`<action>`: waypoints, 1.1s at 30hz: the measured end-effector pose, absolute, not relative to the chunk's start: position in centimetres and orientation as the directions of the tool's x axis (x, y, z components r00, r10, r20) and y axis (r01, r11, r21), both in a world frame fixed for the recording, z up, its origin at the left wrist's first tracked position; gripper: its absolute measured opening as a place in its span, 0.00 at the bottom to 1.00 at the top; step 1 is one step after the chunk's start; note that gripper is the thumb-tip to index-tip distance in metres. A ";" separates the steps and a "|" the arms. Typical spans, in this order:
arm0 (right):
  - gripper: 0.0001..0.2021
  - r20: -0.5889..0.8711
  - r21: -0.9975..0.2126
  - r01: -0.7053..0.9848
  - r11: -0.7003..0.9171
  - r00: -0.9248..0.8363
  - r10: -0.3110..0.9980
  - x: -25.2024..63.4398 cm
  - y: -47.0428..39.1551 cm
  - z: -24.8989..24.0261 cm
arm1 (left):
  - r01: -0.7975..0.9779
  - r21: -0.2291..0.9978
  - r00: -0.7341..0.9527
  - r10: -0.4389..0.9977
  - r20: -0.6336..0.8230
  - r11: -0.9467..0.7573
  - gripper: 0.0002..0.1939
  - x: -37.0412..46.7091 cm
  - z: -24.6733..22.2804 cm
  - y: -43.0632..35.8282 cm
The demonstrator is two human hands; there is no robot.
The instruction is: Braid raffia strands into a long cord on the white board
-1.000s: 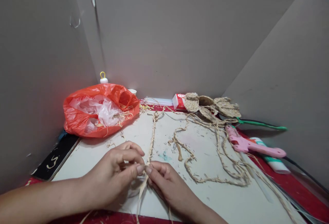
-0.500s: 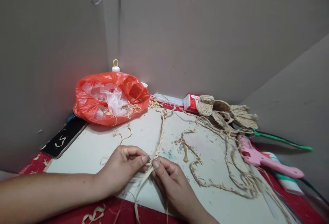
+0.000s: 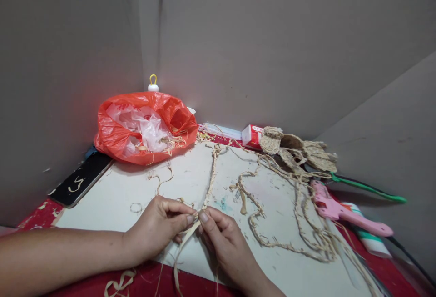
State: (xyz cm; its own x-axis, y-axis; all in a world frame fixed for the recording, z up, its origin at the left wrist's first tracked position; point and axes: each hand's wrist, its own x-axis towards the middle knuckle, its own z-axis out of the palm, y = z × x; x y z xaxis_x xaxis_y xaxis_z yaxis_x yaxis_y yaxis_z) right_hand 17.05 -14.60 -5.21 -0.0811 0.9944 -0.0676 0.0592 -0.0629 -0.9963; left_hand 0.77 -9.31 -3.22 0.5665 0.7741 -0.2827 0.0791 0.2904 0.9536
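Observation:
A thin braid of pale straw-like fibre runs from the far edge of the white board down to my hands. My left hand pinches the loose strands at the near end of the braid between thumb and forefinger. Right beside it, my right hand grips the same end, thumb on top. Loose flat strands hang from between the fingers toward the board's near edge. The fingertips hide exactly how the strands cross.
An orange-red plastic bag with fibre scraps stands at the back left, above a black phone. To the right lie a long coiled braid, woven fibre pieces, a pink glue gun and a small red-white box.
My two hands have come closer together at the braid's end, still pinching the strands. The whole view has shifted slightly; the other things lie as before.

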 end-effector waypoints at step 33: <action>0.22 -0.253 -0.966 -0.058 -0.253 -0.008 0.968 15.5 -15.1 -4.6 | 0.506 0.850 0.578 0.788 -0.209 -0.146 0.05 1.4 -1.1 -10.1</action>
